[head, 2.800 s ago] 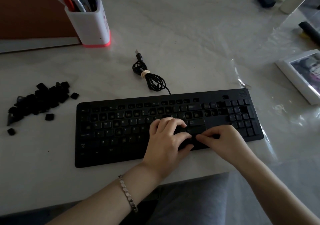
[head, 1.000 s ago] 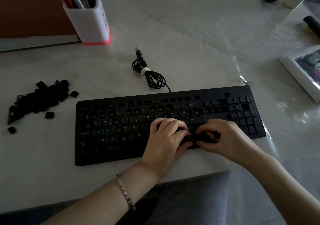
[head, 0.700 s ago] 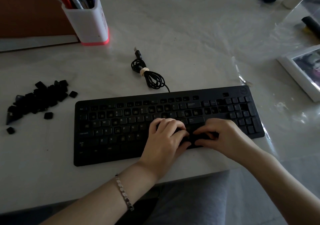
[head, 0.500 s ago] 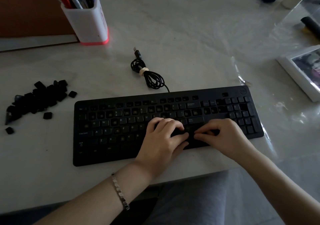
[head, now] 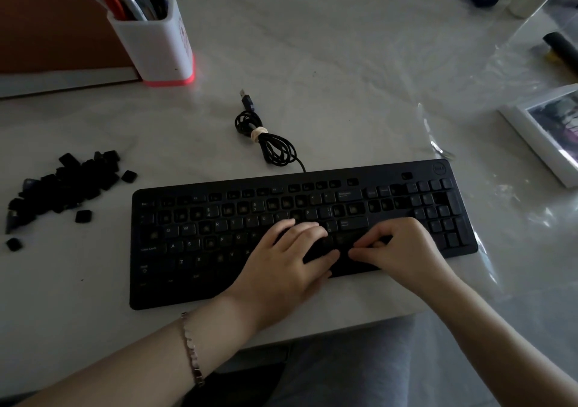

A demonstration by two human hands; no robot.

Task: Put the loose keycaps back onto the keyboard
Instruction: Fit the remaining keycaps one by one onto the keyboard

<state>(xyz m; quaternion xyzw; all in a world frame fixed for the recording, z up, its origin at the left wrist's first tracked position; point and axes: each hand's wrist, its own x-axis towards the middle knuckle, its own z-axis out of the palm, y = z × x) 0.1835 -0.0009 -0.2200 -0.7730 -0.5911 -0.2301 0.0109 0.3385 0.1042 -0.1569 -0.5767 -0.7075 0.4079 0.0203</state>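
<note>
A black keyboard (head: 200, 250) lies across the white table, with several empty key sockets in its rows. My left hand (head: 281, 269) and my right hand (head: 406, 250) rest on its lower right part, close together. The thumbs and fingertips of both hands pinch the ends of a wide dark keycap (head: 342, 251) that sits low on the board; in the dim light I cannot tell whether it is seated. A pile of loose black keycaps (head: 65, 184) lies on the table to the left of the keyboard, with a few strays around it.
The keyboard's coiled cable (head: 269, 140) lies behind it. A white pen holder (head: 159, 47) stands at the back left. A white picture frame (head: 547, 131) lies at the right, on clear plastic film (head: 438, 150). The table's front edge runs just below the keyboard.
Both hands stay at the same spot on the keyboard's lower right. Their fingers have shifted only slightly around the wide keycap. The pile of keycaps has not moved.
</note>
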